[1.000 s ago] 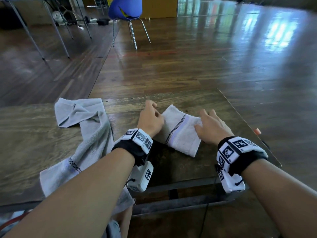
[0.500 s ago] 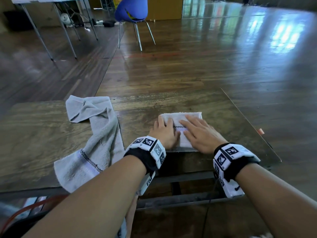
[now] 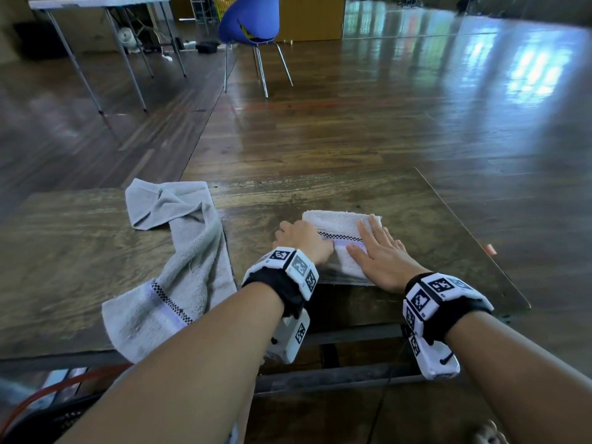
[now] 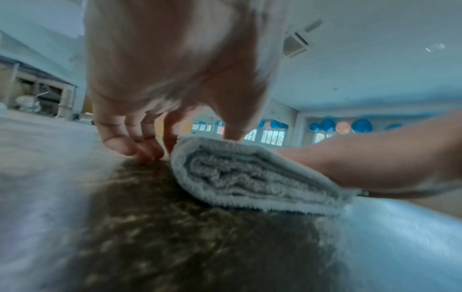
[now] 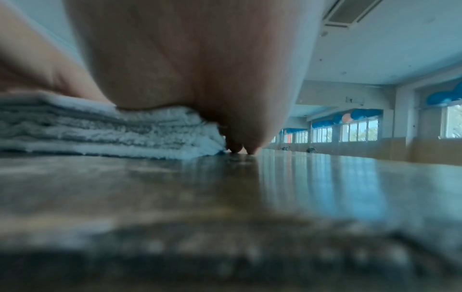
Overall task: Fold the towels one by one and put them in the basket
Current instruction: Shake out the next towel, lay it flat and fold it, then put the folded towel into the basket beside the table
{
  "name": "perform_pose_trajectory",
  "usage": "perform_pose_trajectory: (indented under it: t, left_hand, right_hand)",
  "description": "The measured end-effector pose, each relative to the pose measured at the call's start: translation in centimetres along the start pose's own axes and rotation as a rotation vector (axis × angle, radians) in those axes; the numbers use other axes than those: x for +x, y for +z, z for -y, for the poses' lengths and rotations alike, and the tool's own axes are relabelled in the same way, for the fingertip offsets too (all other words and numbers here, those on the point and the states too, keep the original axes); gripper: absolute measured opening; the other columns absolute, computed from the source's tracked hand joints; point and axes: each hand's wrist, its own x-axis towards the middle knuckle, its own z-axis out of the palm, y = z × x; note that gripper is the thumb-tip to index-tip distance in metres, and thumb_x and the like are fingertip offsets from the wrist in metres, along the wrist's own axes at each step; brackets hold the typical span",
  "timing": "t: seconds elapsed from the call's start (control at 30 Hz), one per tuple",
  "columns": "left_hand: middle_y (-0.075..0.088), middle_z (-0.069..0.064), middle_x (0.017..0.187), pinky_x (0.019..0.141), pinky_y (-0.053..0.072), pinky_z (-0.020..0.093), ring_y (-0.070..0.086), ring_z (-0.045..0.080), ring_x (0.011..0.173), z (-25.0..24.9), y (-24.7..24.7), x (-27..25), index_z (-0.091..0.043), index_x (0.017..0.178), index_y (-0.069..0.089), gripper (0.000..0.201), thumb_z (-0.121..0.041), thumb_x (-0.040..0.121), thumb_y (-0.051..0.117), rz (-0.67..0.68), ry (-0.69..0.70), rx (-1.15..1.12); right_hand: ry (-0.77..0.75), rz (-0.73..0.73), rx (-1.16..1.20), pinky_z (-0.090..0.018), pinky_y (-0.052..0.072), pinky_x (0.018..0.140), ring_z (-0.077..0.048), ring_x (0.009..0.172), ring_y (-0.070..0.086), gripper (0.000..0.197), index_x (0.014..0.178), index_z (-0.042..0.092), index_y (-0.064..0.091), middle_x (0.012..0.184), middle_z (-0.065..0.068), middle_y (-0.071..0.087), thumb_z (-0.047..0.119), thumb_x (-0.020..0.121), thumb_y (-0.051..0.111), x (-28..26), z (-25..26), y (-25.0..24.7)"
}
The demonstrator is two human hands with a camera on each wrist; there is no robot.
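Observation:
A white towel (image 3: 340,223) with a checked stripe lies folded into a small thick square near the front edge of the wooden table (image 3: 320,190). My right hand (image 3: 374,248) lies flat on top of it, fingers straight, pressing it down; in the right wrist view the palm (image 5: 200,79) sits on the towel's stacked layers (image 5: 100,134). My left hand (image 3: 302,240) is at the towel's left edge. In the left wrist view its thumb rests on top of the fold (image 4: 250,177) and its curled fingers (image 4: 140,152) press against the side, touching the table. A second grey towel (image 3: 189,251) lies unfolded to the left.
The unfolded towel hangs slightly over the table's front edge. A dark mesh container with a red rim (image 3: 48,408) shows below the table at lower left. An orange tag (image 3: 490,249) sits on the right edge. A blue chair (image 3: 250,20) and a folding table (image 3: 96,1) stand far behind.
The folded towel lay skewed with a hand on each side; now it sits square to the table edge. My right hand has slid onto its top and my left hand to its left edge.

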Motion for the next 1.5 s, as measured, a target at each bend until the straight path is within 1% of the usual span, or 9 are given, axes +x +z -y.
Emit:
perform_pose_trajectory:
  t: [0.17, 0.33, 0.53, 0.7, 0.83, 0.97, 1.13, 1.27, 1.5]
  left_hand:
    - [0.063, 0.009, 0.093, 0.065, 0.045, 0.029, 0.061, 0.027, 0.083, 0.0, -1.8, -0.4, -0.006, 0.084, 0.057, 0.027, -0.028, 0.078, 0.071, 0.054, 0.105, -0.288]
    - [0.048, -0.004, 0.052, 0.052, 0.033, 0.024, 0.044, 0.015, 0.05, -1.2, -4.8, -3.3, -0.017, 0.051, 0.044, 0.031, -0.017, 0.075, 0.064, 0.092, 0.249, -0.542]
    - [0.053, -0.002, 0.055, 0.051, 0.038, 0.022, 0.049, 0.012, 0.048, 0.2, -12.2, -9.7, -0.021, 0.052, 0.05, 0.03, -0.007, 0.076, 0.063, 0.113, 0.341, -0.682]
    - [0.075, 0.005, 0.083, 0.07, 0.057, 0.029, 0.071, 0.021, 0.081, 6.6, -18.9, -15.8, -0.009, 0.082, 0.071, 0.007, -0.01, 0.077, 0.066, -0.058, 0.296, -0.893]
    - [0.076, 0.002, 0.095, 0.073, 0.059, 0.034, 0.072, 0.02, 0.089, 15.8, -21.6, -20.9, -0.016, 0.101, 0.07, 0.014, -0.019, 0.087, 0.068, -0.286, 0.262, -1.011]
    - [0.076, -0.009, 0.091, 0.06, 0.057, 0.027, 0.072, 0.014, 0.082, 26.1, -21.3, -27.4, -0.023, 0.105, 0.067, 0.012, -0.029, 0.096, 0.062, -0.52, 0.115, -1.077]
    - [0.076, 0.001, 0.104, 0.067, 0.058, 0.029, 0.072, 0.015, 0.09, 37.5, -16.4, -33.9, -0.013, 0.112, 0.067, 0.02, -0.023, 0.094, 0.064, -0.725, -0.238, -1.217]
    - [0.076, 0.005, 0.097, 0.07, 0.059, 0.033, 0.072, 0.014, 0.079, 44.3, -8.8, -36.4, -0.01, 0.099, 0.07, 0.015, -0.022, 0.09, 0.068, -0.752, -0.624, -1.265]
    - [0.066, 0.006, 0.088, 0.07, 0.057, 0.038, 0.067, 0.025, 0.073, 48.5, 3.7, -35.4, -0.028, 0.113, 0.026, 0.056, -0.02, 0.074, 0.065, -0.618, -0.984, -1.208]
  right_hand:
    - [0.061, -0.075, 0.067, -0.049, 0.021, 0.122, -0.028, 0.154, 0.017, 0.072, 0.16, 0.022, 0.003, 0.17, -0.002, 0.001, 0.056, 0.103, 0.029, -1.5, 0.7, -1.2]
    - [0.292, -0.142, 0.231, -0.052, 0.038, 0.108, -0.039, 0.136, 0.044, 0.087, 0.151, 0.007, 0.022, 0.149, -0.025, 0.043, 0.073, 0.094, 0.021, -3.9, 2.1, -3.1]
    - [0.219, -0.161, 0.661, -0.045, 0.044, 0.105, -0.033, 0.126, 0.054, 0.104, 0.153, 0.0, 0.029, 0.151, -0.023, 0.044, 0.081, 0.089, 0.023, -7.8, 6.9, -7.1]
    - [-0.147, -0.17, 0.84, -0.033, 0.05, 0.064, -0.019, 0.069, 0.067, 0.035, 0.112, -0.005, 0.065, 0.088, -0.012, 0.07, 0.028, 0.1, 0.059, -10.9, 16.6, -9.7]
    - [-0.368, -0.123, 0.667, -0.032, 0.058, 0.075, -0.023, 0.097, 0.066, 0.041, 0.127, 0.0, 0.045, 0.115, -0.013, 0.064, 0.015, 0.095, 0.066, -12.4, 27.0, -9.4]
    - [-0.597, 0.047, 0.461, -0.039, 0.055, 0.082, -0.018, 0.098, 0.062, 0.04, 0.121, 0.018, 0.034, 0.113, -0.005, 0.059, 0.013, 0.091, 0.059, -15.7, 37.7, -5.0]
    - [-0.716, 0.295, 0.13, -0.04, 0.05, 0.077, -0.028, 0.092, 0.06, 0.029, 0.116, 0.011, 0.033, 0.108, -0.015, 0.058, 0.011, 0.092, 0.049, -19.3, 47.1, 6.0]
    - [-0.603, 0.557, 0.034, -0.027, 0.041, 0.053, -0.02, 0.063, 0.052, 0.07, 0.15, 0.009, 0.005, 0.084, -0.01, 0.054, 0.011, 0.095, 0.048, -19.8, 49.3, 16.4]
    - [-0.342, 0.586, -0.092, -0.038, 0.047, 0.081, -0.034, 0.109, 0.059, 0.079, 0.153, 0.01, 0.003, 0.134, -0.021, 0.052, 0.006, 0.095, 0.056, -16.6, 45.4, 30.0]
